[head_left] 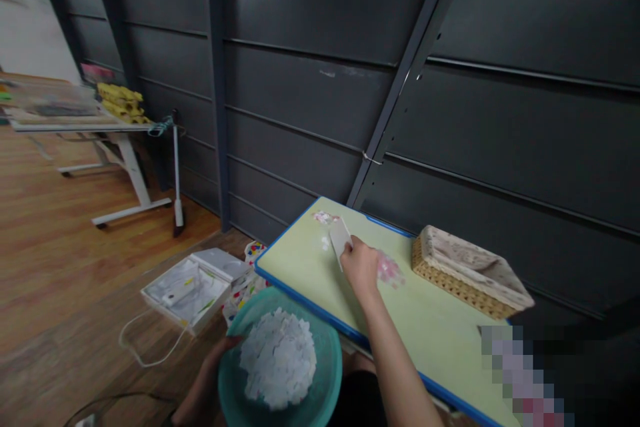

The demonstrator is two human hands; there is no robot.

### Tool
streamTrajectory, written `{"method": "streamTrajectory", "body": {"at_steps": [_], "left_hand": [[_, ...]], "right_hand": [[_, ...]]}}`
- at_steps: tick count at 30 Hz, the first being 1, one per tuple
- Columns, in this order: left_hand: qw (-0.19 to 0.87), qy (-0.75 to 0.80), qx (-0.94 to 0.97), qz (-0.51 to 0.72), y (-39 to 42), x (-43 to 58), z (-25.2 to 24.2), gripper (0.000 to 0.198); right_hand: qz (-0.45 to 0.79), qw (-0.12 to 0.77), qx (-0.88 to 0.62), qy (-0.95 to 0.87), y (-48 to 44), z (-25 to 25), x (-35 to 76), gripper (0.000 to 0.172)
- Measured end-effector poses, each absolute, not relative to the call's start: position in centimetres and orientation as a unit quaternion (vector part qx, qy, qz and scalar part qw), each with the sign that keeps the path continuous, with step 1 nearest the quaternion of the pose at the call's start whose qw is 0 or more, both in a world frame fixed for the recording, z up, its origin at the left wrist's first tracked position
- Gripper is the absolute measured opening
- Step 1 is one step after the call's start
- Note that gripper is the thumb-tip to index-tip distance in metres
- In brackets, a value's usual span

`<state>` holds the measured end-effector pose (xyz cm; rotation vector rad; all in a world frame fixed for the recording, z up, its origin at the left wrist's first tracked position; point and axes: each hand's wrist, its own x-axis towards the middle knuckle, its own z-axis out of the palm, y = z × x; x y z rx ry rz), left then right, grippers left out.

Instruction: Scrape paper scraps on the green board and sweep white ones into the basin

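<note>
My right hand is closed on a flat white card-like piece, held tilted over the pale yellow table top with its blue edge. Just beyond the piece lies a small heap of white and reddish bits, and pinkish bits are to the right of my hand. Below the table's front edge, my left hand grips the left rim of a green basin. Many pale, flat pieces are piled inside it. The basin's rim hides part of my left fingers.
A lined wicker basket stands at the table's back right. On the floor at left are an open white box with a cord and colourful patterned bags. Farther back is a white-legged table. Dark metal panels rise behind.
</note>
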<state>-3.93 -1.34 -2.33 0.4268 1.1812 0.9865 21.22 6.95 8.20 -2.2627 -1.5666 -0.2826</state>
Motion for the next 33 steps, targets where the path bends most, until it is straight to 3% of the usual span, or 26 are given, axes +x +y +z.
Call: {"method": "streamTrajectory", "body": {"at_steps": [12, 18, 22, 33], "left_hand": [[0.73, 0.477, 0.203, 0.445, 0.1, -6.8, -1.9, 0.015], [0.73, 0.475, 0.197, 0.45, 0.3, -7.1, -1.3, 0.008], [0.731, 0.483, 0.173, 0.45, -0.2, -6.4, 0.3, 0.013], [0.742, 0.457, 0.178, 0.456, -0.7, -5.6, 1.2, 0.019]], "right_hand": [[-0.08, 0.118, -0.718, -0.682, 6.8, 7.4, 20.8, 0.028], [-0.047, 0.203, -0.615, -0.761, 3.6, 6.0, 21.5, 0.031], [-0.019, 0.258, -0.565, -0.784, 1.1, 5.4, 21.4, 0.03], [0.0, 0.328, -0.528, -0.783, -2.0, 6.3, 20.8, 0.023]]}}
